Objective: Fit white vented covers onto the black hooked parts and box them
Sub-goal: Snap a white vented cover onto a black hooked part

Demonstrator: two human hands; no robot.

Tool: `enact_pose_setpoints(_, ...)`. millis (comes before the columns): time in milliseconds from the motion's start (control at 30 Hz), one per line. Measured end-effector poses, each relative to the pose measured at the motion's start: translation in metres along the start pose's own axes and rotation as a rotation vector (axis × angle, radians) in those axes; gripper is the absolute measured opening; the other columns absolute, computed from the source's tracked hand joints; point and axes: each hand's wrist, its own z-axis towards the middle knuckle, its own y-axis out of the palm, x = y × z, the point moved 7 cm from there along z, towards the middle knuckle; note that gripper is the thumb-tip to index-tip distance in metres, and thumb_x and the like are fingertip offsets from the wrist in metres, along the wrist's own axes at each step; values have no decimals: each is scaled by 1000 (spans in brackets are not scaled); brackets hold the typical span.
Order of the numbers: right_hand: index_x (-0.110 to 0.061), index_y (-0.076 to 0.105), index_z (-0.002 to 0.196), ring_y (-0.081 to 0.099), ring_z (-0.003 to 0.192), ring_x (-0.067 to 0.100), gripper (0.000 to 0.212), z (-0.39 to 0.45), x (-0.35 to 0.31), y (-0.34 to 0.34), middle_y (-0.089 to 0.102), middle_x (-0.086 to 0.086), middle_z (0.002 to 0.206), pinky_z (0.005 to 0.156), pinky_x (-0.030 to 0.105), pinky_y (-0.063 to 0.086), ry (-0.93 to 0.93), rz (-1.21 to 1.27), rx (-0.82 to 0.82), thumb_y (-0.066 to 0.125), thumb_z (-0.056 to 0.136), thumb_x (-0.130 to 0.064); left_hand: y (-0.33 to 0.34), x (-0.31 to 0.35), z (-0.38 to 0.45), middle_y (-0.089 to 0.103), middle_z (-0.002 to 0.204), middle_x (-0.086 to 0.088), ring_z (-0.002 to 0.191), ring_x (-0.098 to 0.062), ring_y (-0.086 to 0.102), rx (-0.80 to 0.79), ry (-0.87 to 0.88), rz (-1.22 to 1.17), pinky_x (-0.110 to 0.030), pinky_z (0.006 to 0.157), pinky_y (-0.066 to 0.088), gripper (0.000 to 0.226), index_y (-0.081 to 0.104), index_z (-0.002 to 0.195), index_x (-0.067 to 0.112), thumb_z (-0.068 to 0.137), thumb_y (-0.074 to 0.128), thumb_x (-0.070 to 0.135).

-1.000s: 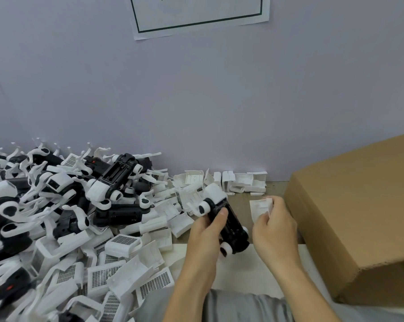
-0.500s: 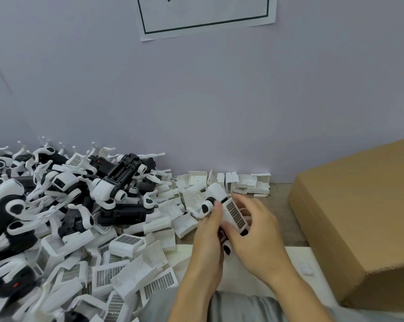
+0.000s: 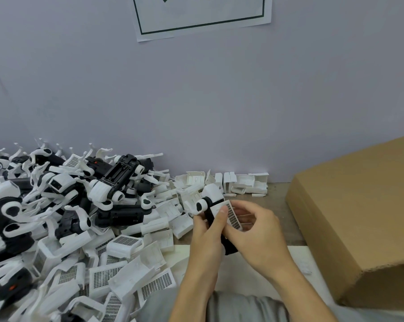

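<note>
Black plastic shows between my two hands: the black hooked part [image 3: 210,217] is held above the near edge of the table [image 3: 275,198], its white rounded end pointing away from me toward the wall. My left hand [image 3: 208,235] grips it from the left side, fingers wrapped round the body and the thumb lying up along its top. My right hand [image 3: 254,233] comes in from the right with its fingers curled over the white vented cover [image 3: 233,216], which sits on the upper face of the part with the grid of slots facing up; I cannot tell whether it is fully seated.

At the left end of the table lies a heap of black hooked parts [image 3: 119,175] tangled with white hooks, and nearer me a spread of loose vented covers [image 3: 124,242], some grid up, some showing their hollow backs. A short row of small white pieces [image 3: 245,182] lines the far edge against the wall. At the right end stands the cardboard box [image 3: 359,217], well apart from both hands. A white sheet [image 3: 242,268] covers the near edge beneath my wrists.
</note>
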Motion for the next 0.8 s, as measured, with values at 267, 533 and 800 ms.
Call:
enact_pose_setpoints(267, -36, 67, 98, 66, 86, -4, 29, -2, -2, -1, 71, -18, 90, 73, 11, 51, -2, -98, 42, 82, 75, -30, 1, 4, 0, 75, 84, 4, 58, -3, 66, -18, 87, 95, -15, 48, 47, 22, 61, 118, 12, 98, 61, 22)
enact_pose_setpoints(533, -34, 65, 103, 64, 88, -3, 33, -3, -5, 2, 67, -19, 95, 73, 10, 50, -21, -144, 76, 82, 76, -28, 2, 7, 0, 77, 92, 0, 73, -7, 72, -17, 110, 106, -14, 54, 50, 20, 65, 116, 14, 97, 62, 19)
enact_pose_setpoints(800, -23, 73, 104, 71, 94, 12, 14, -2, 5, 0, 76, -6, 97, 84, 43, 59, 152, 235, -32, 65, 95, -18, -3, 14, -1, 78, 95, -5, 77, -9, 73, 7, 142, 94, -15, 50, 49, 17, 72, 108, 16, 99, 58, 14)
